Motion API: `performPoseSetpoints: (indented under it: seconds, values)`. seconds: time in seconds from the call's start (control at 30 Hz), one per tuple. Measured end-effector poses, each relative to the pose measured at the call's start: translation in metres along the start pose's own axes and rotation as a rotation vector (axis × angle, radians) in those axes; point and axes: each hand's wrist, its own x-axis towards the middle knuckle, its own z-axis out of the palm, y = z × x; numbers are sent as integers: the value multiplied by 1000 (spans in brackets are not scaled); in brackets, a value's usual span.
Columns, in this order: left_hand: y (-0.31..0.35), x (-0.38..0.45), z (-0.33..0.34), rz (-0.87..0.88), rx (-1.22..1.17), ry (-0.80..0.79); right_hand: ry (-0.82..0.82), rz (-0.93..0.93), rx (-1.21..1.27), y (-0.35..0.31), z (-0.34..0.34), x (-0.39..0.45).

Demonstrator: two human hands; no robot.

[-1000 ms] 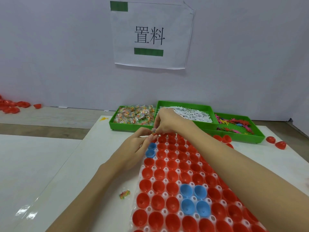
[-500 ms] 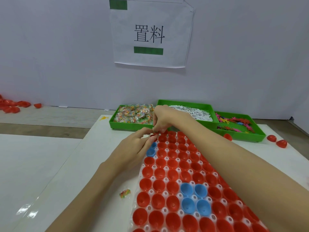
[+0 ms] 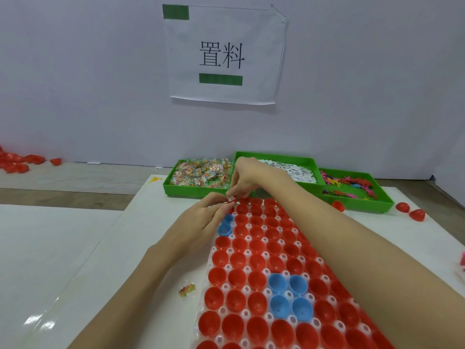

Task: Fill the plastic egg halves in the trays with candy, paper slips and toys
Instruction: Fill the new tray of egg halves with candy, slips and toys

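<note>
A clear tray (image 3: 226, 287) holds several red egg halves (image 3: 236, 277) and a few blue egg halves (image 3: 276, 283), all open side up. My left hand (image 3: 201, 220) and my right hand (image 3: 245, 178) meet at the tray's far left corner. Together their fingertips pinch a small wrapped candy (image 3: 231, 199) just above the far row. Behind stand three green bins: candy packets (image 3: 201, 172), white paper slips (image 3: 294, 170) and colourful toys (image 3: 349, 185).
One candy packet (image 3: 187, 290) lies loose on the white table left of the tray. Stray red egg halves (image 3: 410, 210) sit at the right, near the toy bin, and more at the far left (image 3: 17, 162). A paper sign (image 3: 224, 54) hangs on the wall.
My hands stay together at the far left corner of the tray, working the candy between the fingertips. The view has tilted slightly.
</note>
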Motion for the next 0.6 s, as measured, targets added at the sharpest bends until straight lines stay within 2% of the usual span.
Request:
performPoseSetpoints:
  seconds: [0.2, 0.4, 0.6]
  values:
    - [1, -3, 5, -23, -16, 25, 219, -97, 603, 57, 2, -57]
    - [5, -4, 4, -54, -66, 49, 376, -90, 866, 121, 22, -130]
    - [7, -5, 3, -36, 82, 12, 494, -30, 1055, 148, 38, -161]
